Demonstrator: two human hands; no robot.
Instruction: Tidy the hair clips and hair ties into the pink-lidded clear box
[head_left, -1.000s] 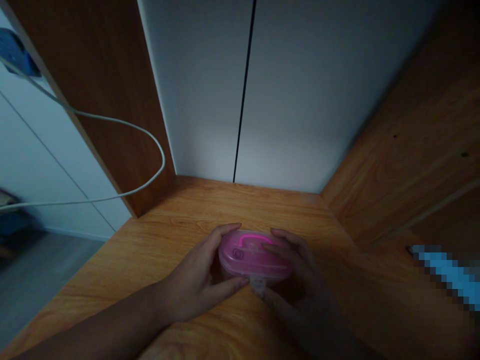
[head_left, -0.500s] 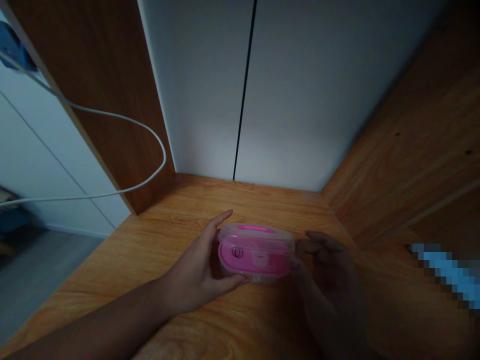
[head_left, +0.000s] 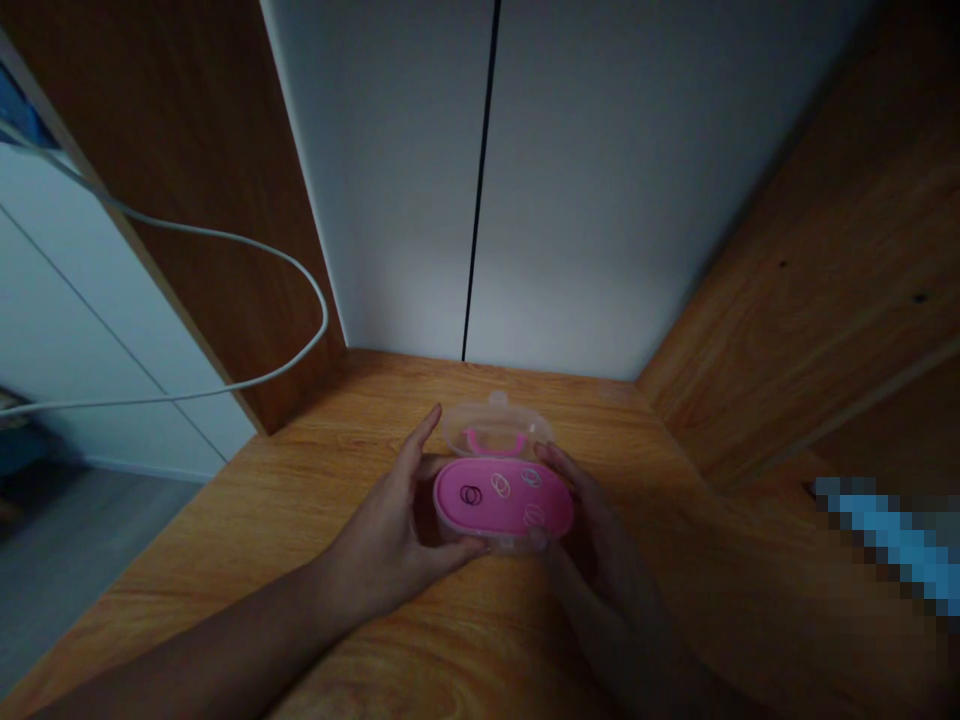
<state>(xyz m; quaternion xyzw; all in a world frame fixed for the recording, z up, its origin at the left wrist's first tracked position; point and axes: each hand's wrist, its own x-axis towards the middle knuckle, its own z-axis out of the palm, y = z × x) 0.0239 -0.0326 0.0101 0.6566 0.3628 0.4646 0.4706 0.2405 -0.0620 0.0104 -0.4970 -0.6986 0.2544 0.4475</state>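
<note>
A small pink oval box (head_left: pixel 484 520) with a clear hinged lid (head_left: pixel 457 418) stands on the wooden surface. The lid is tipped back behind it, its pink handle (head_left: pixel 495 448) showing through. On the pink inside lie small thin loops that look like hair elastics: a black pair (head_left: pixel 471 495), a pale yellow pair (head_left: pixel 500 486), a pale blue pair (head_left: pixel 531 478) and a pink pair (head_left: pixel 534 516). My left hand (head_left: pixel 394 530) holds the box's left end, thumb along the front. Around the right end are the fingers of my right hand (head_left: pixel 600 560), its thumb at the front rim near the pink loops.
The wooden surface (head_left: pixel 352 430) runs back to white panels (head_left: pixel 585 250) with a dark seam. Wooden walls rise at left (head_left: pixel 180 160) and right (head_left: pixel 825 280). A white cable (head_left: pixel 285 260) loops in from the left. A blurred blue patch (head_left: pixel 885 540) lies at the right.
The clear lid has swung open to the back, uncovering the loops inside. My right hand has moved left and now grips the box's right end. My left hand keeps its hold.
</note>
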